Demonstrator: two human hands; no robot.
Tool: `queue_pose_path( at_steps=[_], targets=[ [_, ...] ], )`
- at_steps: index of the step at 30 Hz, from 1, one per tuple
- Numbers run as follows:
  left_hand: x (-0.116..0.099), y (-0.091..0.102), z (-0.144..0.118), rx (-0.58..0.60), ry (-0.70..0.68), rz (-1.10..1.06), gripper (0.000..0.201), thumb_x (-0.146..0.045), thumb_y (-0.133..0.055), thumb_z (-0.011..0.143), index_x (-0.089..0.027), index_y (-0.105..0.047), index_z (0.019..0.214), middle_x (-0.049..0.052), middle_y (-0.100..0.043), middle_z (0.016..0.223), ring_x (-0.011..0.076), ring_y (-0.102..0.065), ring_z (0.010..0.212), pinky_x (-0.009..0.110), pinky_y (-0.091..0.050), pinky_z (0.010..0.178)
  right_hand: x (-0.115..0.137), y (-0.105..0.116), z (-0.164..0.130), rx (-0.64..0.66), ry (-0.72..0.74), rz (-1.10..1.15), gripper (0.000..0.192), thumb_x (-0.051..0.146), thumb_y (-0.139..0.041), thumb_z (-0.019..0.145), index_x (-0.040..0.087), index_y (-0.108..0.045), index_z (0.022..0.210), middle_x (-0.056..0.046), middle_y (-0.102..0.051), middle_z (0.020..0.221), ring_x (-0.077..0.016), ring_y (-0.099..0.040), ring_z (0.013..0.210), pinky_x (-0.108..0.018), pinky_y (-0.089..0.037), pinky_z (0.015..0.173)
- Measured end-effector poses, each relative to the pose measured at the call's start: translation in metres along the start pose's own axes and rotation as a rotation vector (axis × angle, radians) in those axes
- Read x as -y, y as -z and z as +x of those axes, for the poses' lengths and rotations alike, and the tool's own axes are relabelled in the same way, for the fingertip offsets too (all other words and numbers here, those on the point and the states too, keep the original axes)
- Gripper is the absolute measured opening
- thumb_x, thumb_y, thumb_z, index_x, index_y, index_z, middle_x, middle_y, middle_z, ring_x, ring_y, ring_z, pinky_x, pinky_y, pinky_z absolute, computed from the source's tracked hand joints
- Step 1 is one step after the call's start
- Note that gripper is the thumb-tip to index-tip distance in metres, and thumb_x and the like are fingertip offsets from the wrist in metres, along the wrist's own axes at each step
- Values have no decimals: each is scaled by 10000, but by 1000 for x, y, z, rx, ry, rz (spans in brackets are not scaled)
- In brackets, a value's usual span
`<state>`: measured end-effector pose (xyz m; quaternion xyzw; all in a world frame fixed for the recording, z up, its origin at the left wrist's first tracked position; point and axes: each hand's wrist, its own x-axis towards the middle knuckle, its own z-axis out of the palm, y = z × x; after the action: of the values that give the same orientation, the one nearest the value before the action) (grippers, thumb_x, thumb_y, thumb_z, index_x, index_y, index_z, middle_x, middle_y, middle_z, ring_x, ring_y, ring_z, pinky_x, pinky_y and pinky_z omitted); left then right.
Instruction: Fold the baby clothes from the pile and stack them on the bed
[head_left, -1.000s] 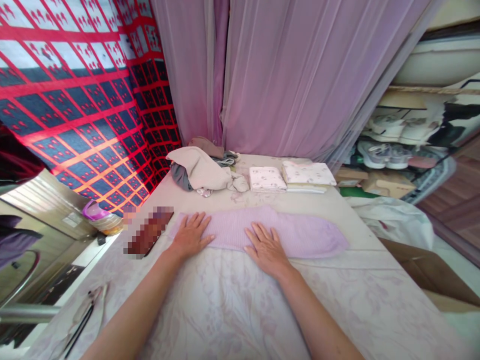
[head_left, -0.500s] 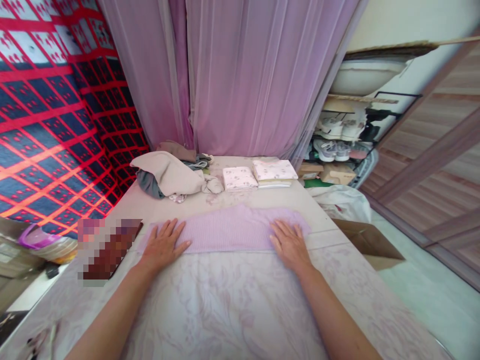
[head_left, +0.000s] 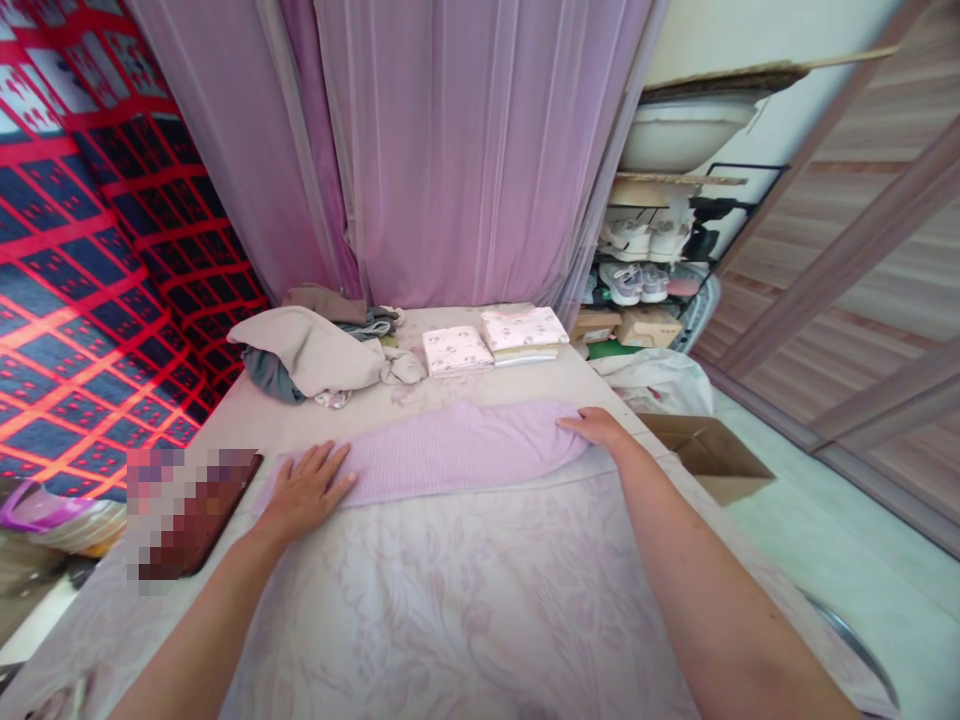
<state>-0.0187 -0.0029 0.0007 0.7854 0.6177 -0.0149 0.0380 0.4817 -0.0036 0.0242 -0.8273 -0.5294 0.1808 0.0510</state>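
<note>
Head view: flat hands (head_left: 304,487) (head_left: 596,428) press ribbed lilac knit cloth (head_left: 450,450)

a sheer lilac curtain (head_left: 465,150) hangs behind the table (head_left: 465,600), daylight glowing through it. to the left, a red-and-navy patterned cloth (head_left: 90,300) covers the wall. on the right stand wood-grain panels (head_left: 862,250), perhaps sliding doors, and a rack of shoes (head_left: 637,270) under a pale basin (head_left: 682,145). a cardboard box (head_left: 709,460) sits on the pale floor (head_left: 847,560).

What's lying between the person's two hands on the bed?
Head view: the lilac knitted cloth stretches flat between the left hand and right hand, each resting on one end.
</note>
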Motion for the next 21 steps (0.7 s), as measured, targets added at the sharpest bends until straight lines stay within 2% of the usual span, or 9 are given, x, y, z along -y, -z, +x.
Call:
queue_pose_path(
  at_steps=[2,4,6,8,12,16,18,21],
  targets=[
    [11,2,8,-17,-24,-23,584,-474,-247,915,-209,-448,1396,80,-454,1446,259,-385,1346,461,-280,1091,3,2,1,-47,8,-16,515,500,-493,844,119,-646,1154,-129,-694,1089,-241,-663,932,-293,-499,736],
    [23,6,18,-44,-40,-10,576,-431,-236,913,-165,-503,1349,90,-528,1382,238,-457,1291,396,-327,1072,9,3,2,-116,48,-57,546,444,-416,891,126,-517,1323,-144,-608,1261,-252,-612,1073,-328,-485,838],
    [35,10,27,-41,-30,21,569,-405,-255,897,-138,-536,1313,110,-559,1346,247,-499,1251,381,-356,1049,17,3,4,-159,133,-109,519,333,-373,909,185,-427,1403,-101,-490,1409,-230,-508,1227,-332,-430,952],
    [43,16,34,-5,-13,39,562,-405,-285,873,-138,-559,1286,124,-569,1329,267,-522,1221,393,-388,1015,26,3,8,-142,230,-163,526,223,-408,875,255,-435,1399,-37,-433,1461,-198,-428,1302,-312,-369,1022],
    [53,32,46,159,27,16,559,-454,-386,793,-171,-592,1228,118,-605,1271,276,-562,1163,368,-442,931,40,7,15,-19,339,-284,582,146,-548,749,300,-540,1310,-50,-568,1337,-235,-518,1213,-354,-398,978],
    [57,46,56,321,5,-41,540,-474,-443,696,-163,-619,1101,109,-664,1139,266,-612,1053,331,-449,879,49,18,15,51,386,-383,437,144,-602,687,264,-681,1100,-87,-677,1151,-274,-602,1079,-373,-429,895],
    [58,48,59,362,-42,-52,496,-476,-458,648,-162,-628,994,110,-675,1078,271,-616,1012,327,-447,855,51,25,12,62,409,-403,358,147,-606,673,243,-712,1001,-86,-702,1073,-266,-627,1013,-337,-443,837],
    [58,52,61,366,-67,-47,395,-453,-475,587,-185,-606,846,85,-682,949,267,-621,911,322,-445,778,49,37,9,49,450,-395,304,174,-596,693,235,-710,968,-58,-712,1022,-223,-639,940,-267,-442,757]
  ],
)
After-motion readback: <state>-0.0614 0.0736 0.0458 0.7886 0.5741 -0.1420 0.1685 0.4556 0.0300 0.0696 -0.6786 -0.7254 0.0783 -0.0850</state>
